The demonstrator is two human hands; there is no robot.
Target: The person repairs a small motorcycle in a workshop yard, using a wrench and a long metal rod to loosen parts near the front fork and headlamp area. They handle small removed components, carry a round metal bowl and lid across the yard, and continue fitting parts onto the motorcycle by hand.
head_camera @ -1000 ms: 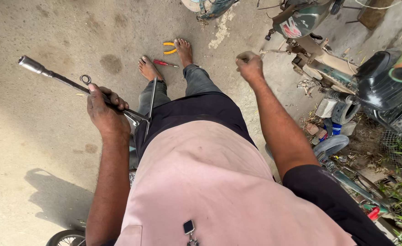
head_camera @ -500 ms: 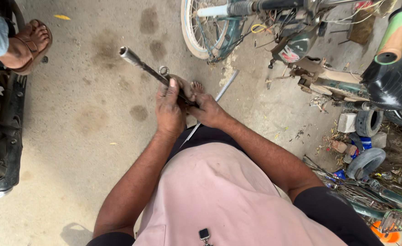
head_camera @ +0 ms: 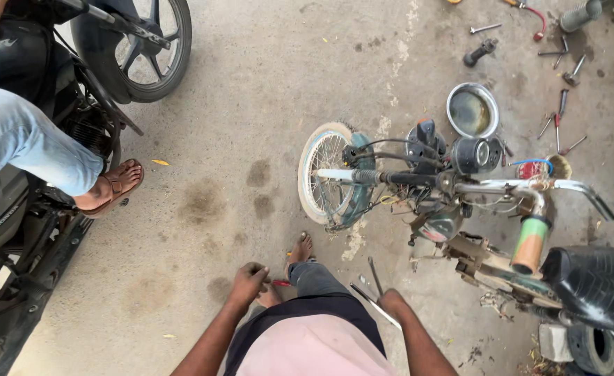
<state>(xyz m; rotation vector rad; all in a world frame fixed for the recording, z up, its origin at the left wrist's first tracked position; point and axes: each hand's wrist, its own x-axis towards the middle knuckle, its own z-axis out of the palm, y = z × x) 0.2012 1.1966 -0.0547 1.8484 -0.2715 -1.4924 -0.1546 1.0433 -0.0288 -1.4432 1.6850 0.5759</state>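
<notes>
I stand on bare concrete and look down past my pink shirt and dark trousers. My right hand (head_camera: pixel 392 301) hangs at my side, closed around a long metal wrench (head_camera: pixel 367 295) whose shaft slants up and left from the hand. My left hand (head_camera: pixel 248 279) hangs by my left thigh, fingers loosely curled, with nothing in it. My bare foot (head_camera: pixel 301 248) is just ahead, and red-handled pliers (head_camera: pixel 281 283) lie on the ground beside my leg.
A stripped small moped (head_camera: pixel 453 188) stands right in front, with a white-rimmed front wheel (head_camera: pixel 324 174), a detached headlight bowl (head_camera: pixel 473 110) and a black seat (head_camera: pixel 592 284). Loose tools (head_camera: pixel 561 104) lie at the top right. At left, a person's sandalled foot (head_camera: pixel 115 184) rests by a black motorcycle (head_camera: pixel 56 104).
Both hands were together on the wrench held out in front. Now my left hand has let go, my right hand has dropped to my side with the wrench, and the view has swung towards the moped.
</notes>
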